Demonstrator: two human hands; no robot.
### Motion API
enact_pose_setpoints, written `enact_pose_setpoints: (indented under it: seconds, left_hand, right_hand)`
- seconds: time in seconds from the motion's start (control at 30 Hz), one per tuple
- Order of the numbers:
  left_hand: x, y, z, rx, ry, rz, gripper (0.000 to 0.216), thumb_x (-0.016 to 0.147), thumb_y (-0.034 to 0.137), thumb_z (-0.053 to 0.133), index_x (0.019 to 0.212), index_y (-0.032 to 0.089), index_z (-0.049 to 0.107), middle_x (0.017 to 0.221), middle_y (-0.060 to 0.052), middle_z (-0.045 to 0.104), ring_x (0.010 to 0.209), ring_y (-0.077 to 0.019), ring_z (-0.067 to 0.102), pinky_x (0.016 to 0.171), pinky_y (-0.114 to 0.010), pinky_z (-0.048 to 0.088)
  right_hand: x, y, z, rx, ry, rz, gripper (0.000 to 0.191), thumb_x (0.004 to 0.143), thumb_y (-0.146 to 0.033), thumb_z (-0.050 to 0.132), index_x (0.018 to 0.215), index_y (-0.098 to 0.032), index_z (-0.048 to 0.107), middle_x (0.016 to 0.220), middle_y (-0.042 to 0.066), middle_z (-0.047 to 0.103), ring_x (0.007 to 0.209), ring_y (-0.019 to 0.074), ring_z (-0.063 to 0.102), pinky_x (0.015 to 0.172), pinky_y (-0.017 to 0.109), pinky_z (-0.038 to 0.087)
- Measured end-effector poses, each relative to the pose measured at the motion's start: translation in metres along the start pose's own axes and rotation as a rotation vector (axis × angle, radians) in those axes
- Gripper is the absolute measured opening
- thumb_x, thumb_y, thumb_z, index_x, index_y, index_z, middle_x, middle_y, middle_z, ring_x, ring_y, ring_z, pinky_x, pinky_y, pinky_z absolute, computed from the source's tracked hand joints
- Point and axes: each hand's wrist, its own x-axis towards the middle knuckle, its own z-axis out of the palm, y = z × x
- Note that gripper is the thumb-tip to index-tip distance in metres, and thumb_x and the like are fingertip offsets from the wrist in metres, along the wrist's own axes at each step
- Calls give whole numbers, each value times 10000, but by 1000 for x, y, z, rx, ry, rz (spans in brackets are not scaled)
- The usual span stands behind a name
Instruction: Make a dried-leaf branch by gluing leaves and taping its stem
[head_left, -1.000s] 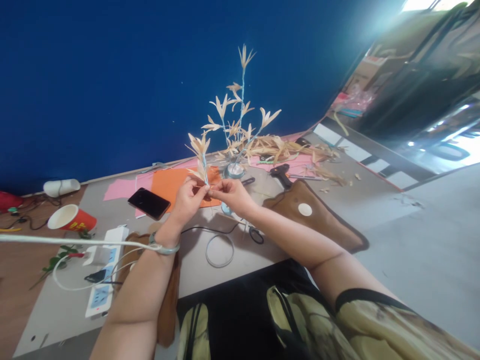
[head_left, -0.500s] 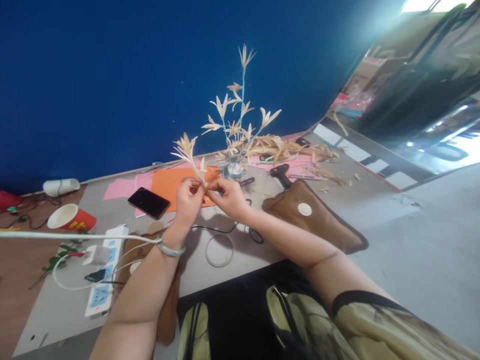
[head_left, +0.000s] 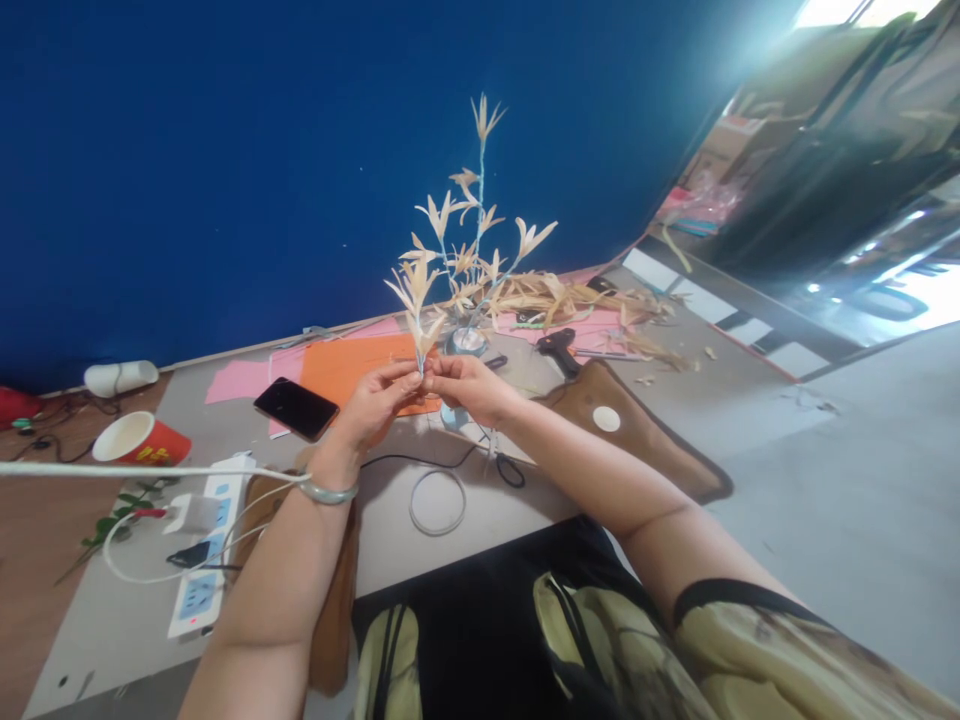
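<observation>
Between my two hands stands a dried-husk flower sprig [head_left: 417, 300], pale cream, with pointed petals spreading upward and a light blue wrapped stem. My left hand [head_left: 381, 398] pinches the stem low down from the left. From the right, the thumb and fingers of my right hand [head_left: 472, 388] close on the same stem, their tips meeting the left ones. Just behind rises a taller arrangement of similar flowers [head_left: 480, 215] on blue-wrapped stems, set in a small round base [head_left: 466, 342]. A roll of light blue tape [head_left: 453, 416] shows partly beneath my right hand.
Loose dried husks [head_left: 555, 295] lie behind the arrangement, near a dark glue gun [head_left: 559, 350]. A brown cushion [head_left: 637, 430] sits at right. Orange paper [head_left: 337, 365], a phone [head_left: 297, 407], a paper cup [head_left: 142, 438] and a power strip [head_left: 214, 540] are left. A white cable [head_left: 150, 468] crosses to my left wrist.
The flower sprig has swung from leaning left to nearly upright and moved right. My left hand has turned, its fingers now stretched more toward the right hand. The blue tape roll shows more.
</observation>
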Motion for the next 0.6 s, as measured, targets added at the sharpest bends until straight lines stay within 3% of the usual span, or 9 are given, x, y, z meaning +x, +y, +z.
enact_pose_setpoints:
  seconds: [0.17,0.33,0.47,0.6]
  left_hand:
    - [2,-4,2,175,130,138,206,715,357,756,736,153,741,928,-50,608,672,-86,580,589,-220,520]
    - [3,1,2,315,215,168,226,716,365,735,694,141,711,936,-63,585,668,-100,573,537,-221,536]
    - [3,5,-1,423,255,212,196,717,327,724,713,131,711,1006,-89,571,702,-116,589,509,-224,543]
    - [4,4,-4,484,238,233,214,732,337,708,694,127,706,994,-98,571,737,-129,587,503,-211,546]
  right_hand:
    - [0,3,1,-98,104,2,346,659,-417,758,714,-144,554,601,-41,550,492,48,376,471,208,244]
    - [-3,1,3,-297,215,-96,316,658,-397,761,700,-135,590,682,-9,592,626,95,502,626,245,375]
    - [-3,1,5,-269,191,-80,333,673,-434,743,714,-141,588,631,-27,550,575,85,454,571,235,348]
    - [-2,-2,2,-259,142,7,394,794,-524,604,672,-151,566,503,-68,386,471,63,306,469,230,227]
